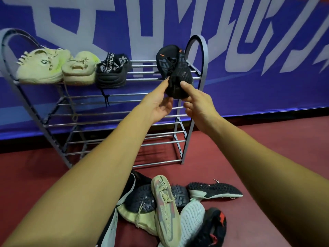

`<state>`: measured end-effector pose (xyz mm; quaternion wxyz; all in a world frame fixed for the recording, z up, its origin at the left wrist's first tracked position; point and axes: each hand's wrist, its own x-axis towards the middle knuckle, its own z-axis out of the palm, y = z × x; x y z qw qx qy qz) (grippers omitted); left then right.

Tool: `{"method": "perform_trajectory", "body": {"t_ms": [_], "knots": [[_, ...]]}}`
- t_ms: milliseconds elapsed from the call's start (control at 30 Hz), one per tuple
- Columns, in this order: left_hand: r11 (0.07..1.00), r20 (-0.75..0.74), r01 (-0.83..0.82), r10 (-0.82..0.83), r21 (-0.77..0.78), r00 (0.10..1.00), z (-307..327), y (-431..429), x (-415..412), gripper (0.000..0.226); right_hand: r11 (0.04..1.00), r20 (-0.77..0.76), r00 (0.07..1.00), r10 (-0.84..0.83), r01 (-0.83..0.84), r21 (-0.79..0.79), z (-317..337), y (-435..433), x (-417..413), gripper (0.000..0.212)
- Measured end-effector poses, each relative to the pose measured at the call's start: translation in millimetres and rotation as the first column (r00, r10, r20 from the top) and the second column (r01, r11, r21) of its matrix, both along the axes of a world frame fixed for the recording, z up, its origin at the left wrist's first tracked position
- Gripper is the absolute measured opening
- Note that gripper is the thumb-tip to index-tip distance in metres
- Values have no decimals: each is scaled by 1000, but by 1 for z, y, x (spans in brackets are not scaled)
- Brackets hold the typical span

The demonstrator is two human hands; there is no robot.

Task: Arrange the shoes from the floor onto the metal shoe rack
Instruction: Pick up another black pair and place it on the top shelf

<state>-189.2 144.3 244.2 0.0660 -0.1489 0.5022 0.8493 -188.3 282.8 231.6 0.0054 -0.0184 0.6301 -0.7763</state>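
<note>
A black shoe with orange marks (173, 68) is held up at the right end of the top shelf of the metal shoe rack (203, 68), heel toward me. My left hand (159, 104) touches its heel from the left with straight fingers. My right hand (197, 102) grips the heel from the right, thumb on top. On the top shelf stand two pale yellow-green shoes (41, 67) (80, 68) and a black shoe with white lettering (112, 71).
The rack's lower shelves (110, 122) hold nothing. A pile of several shoes (165, 207) lies on the red floor in front of the rack, beige, black and white ones. A blue banner wall (249, 50) stands behind the rack.
</note>
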Motion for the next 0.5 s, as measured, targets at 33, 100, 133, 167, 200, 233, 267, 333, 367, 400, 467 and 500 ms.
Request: {"method": "perform_trajectory", "body": {"t_ms": [33, 100, 133, 167, 200, 233, 267, 333, 367, 400, 467, 500], "knots": [[1000, -9, 4, -4, -2, 1000, 0, 1, -4, 41, 1000, 8, 1000, -13, 13, -20, 1, 0, -3, 43], [1000, -40, 24, -25, -8, 999, -1, 4, -11, 41, 997, 27, 999, -30, 32, -71, 1, 1, -7, 37], [999, -55, 39, -40, -8, 998, -2, 5, -13, 40, 995, 34, 999, -37, 40, -96, 2, 1, -9, 33], [999, -65, 54, -54, -7, 996, -3, 5, -16, 40, 993, 40, 998, -43, 47, -112, 2, 1, -11, 30], [998, -71, 67, -67, -7, 995, -3, 5, -18, 39, 991, 43, 998, -48, 53, -120, 3, 2, -14, 29], [997, -76, 78, -78, -6, 994, -2, 6, -20, 38, 990, 46, 998, -52, 58, -126, 4, 3, -16, 30], [996, -82, 86, -87, -7, 993, -2, 6, -21, 36, 989, 48, 997, -57, 63, -136, 5, 5, -18, 32], [995, -93, 95, -97, -17, 991, -1, 8, -24, 32, 982, 46, 997, -60, 67, -174, 6, 6, -23, 35], [995, -96, 94, -96, -25, 991, -1, 10, -26, 30, 978, 46, 997, -62, 70, -194, 5, 7, -25, 36], [995, -96, 91, -93, -30, 991, -2, 12, -27, 29, 974, 49, 997, -67, 76, -212, 4, 6, -26, 36], [996, -97, 81, -83, -31, 992, -3, 15, -29, 26, 967, 62, 995, -80, 92, -236, 4, 5, -27, 35], [997, -99, 76, -79, -31, 992, -3, 18, -31, 26, 964, 68, 994, -87, 101, -246, 4, 5, -28, 33]]}}
